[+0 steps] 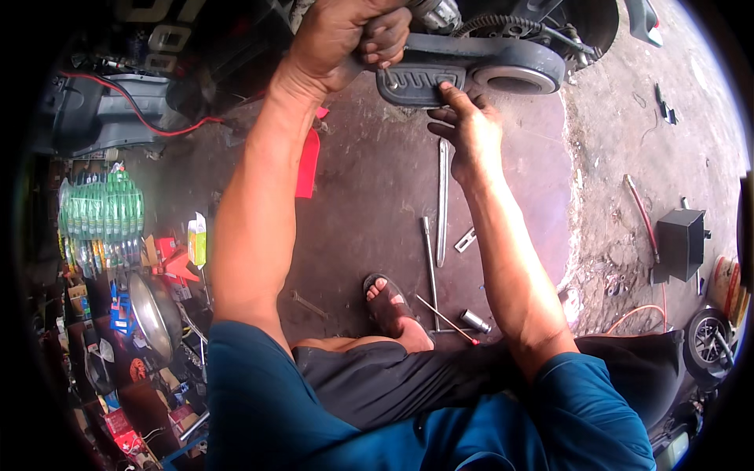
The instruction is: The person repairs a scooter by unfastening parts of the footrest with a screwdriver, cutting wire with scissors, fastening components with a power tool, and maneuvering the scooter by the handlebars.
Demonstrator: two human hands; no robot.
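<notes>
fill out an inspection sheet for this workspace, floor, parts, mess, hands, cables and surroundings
Surface: brownish floor, with rough grey ground to its right.
Parts at hand: ribbed black plate beside a black housing with a round end.
Clutter: long metal bar, slotted strip, metal cylinder and wrench lie loose.
Left hand: fingers curled shut; anything inside is hidden.
Right hand: touches the plate's right end; grip unclear.
Cables: red cable at upper left.
Surroundings: green packets and metal bowl left; black box right.
</notes>
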